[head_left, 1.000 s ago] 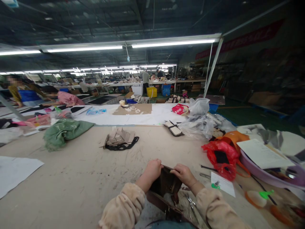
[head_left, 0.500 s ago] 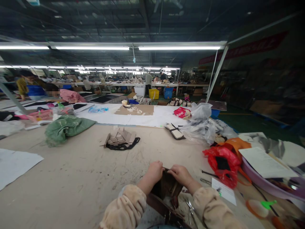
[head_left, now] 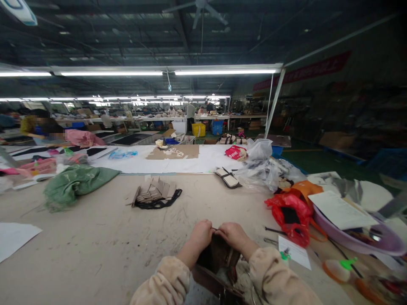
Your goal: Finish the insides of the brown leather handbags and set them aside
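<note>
A dark brown bag (head_left: 207, 280), likely leather, stands at the table's near edge with its mouth facing me. My left hand (head_left: 200, 239) pinches the far rim of the bag. Right beside it, my right hand (head_left: 234, 237) grips the same rim, fingers closed and the two hands almost touching. Inside, the bag looks dark, and its lower part runs out of the picture. Pale cloth (head_left: 244, 275) lies between the bag and my right forearm. My sleeves hide part of the bag's sides.
Ahead lies a stack of grey-beige pieces (head_left: 154, 190) with a black strap. To the right are a red plastic bag (head_left: 297, 214), a purple basin (head_left: 386, 237), a paper slip (head_left: 297, 253) and a squeeze bottle (head_left: 335, 271). Green sacking (head_left: 76, 184) sits at left; co-workers are beyond.
My view has tilted up slightly and turned right. Both hands keep hold of the bag's rim and have drawn a little closer together. The scissors beside the bag are now mostly hidden.
</note>
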`<move>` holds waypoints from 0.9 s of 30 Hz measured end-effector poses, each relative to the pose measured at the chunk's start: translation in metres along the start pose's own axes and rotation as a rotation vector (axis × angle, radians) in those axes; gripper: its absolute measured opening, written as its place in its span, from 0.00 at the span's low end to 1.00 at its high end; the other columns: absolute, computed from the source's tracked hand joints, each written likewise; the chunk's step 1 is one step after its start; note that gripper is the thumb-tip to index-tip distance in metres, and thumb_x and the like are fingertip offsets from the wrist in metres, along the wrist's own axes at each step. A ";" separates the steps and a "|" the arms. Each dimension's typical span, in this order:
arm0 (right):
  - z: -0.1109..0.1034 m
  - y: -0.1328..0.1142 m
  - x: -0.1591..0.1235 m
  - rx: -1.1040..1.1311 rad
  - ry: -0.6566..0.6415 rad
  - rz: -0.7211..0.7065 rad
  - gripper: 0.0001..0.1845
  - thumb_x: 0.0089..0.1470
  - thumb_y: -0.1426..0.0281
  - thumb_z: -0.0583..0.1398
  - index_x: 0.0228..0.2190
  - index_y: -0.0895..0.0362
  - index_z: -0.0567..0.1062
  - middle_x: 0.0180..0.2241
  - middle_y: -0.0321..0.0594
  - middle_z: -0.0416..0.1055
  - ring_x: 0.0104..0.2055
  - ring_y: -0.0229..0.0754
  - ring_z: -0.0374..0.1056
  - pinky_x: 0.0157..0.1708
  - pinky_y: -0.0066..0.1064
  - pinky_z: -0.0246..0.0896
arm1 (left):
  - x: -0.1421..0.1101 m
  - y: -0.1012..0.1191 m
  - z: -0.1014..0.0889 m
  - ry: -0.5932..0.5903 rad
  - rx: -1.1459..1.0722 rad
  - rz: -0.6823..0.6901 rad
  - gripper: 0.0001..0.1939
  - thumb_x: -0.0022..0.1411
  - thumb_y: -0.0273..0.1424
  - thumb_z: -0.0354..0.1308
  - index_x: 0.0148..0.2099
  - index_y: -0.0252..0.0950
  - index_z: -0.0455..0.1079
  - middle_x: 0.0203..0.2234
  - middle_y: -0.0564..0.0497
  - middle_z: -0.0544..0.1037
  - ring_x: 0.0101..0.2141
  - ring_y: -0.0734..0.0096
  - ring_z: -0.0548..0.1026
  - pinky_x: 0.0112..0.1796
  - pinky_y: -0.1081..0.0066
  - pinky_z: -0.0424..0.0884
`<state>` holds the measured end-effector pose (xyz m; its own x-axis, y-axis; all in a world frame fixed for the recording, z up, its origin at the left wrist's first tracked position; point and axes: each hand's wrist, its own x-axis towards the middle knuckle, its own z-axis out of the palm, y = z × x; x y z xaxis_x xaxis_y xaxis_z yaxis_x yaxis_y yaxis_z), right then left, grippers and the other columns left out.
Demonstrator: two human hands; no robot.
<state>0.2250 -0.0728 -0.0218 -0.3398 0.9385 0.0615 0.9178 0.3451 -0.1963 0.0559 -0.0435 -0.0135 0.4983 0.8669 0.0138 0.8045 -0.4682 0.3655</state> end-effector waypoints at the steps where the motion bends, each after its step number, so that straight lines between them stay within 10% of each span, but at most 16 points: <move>1: 0.000 -0.002 0.002 -0.024 -0.022 0.002 0.21 0.57 0.59 0.47 0.27 0.55 0.75 0.28 0.40 0.73 0.31 0.38 0.67 0.28 0.26 0.53 | -0.001 -0.002 -0.002 -0.007 -0.022 0.016 0.09 0.57 0.30 0.48 0.31 0.34 0.69 0.30 0.48 0.73 0.34 0.71 0.70 0.35 0.75 0.62; 17: 0.002 -0.003 -0.001 -0.035 0.007 -0.080 0.19 0.57 0.62 0.48 0.28 0.58 0.74 0.28 0.42 0.72 0.31 0.38 0.66 0.30 0.26 0.54 | -0.031 -0.022 -0.009 0.025 -0.270 0.135 0.03 0.48 0.30 0.59 0.28 0.37 0.70 0.43 0.52 0.69 0.40 0.71 0.69 0.42 0.72 0.63; 27: -0.001 -0.003 -0.001 -0.002 -0.001 -0.074 0.20 0.57 0.61 0.47 0.28 0.57 0.74 0.28 0.42 0.72 0.32 0.39 0.67 0.30 0.27 0.54 | -0.024 -0.021 -0.008 0.106 -0.179 -0.029 0.07 0.57 0.29 0.50 0.30 0.36 0.68 0.28 0.52 0.73 0.32 0.73 0.69 0.36 0.74 0.62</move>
<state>0.2226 -0.0751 -0.0205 -0.4067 0.9105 0.0746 0.8906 0.4134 -0.1897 0.0242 -0.0532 -0.0142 0.4311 0.8972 0.0956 0.7429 -0.4130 0.5268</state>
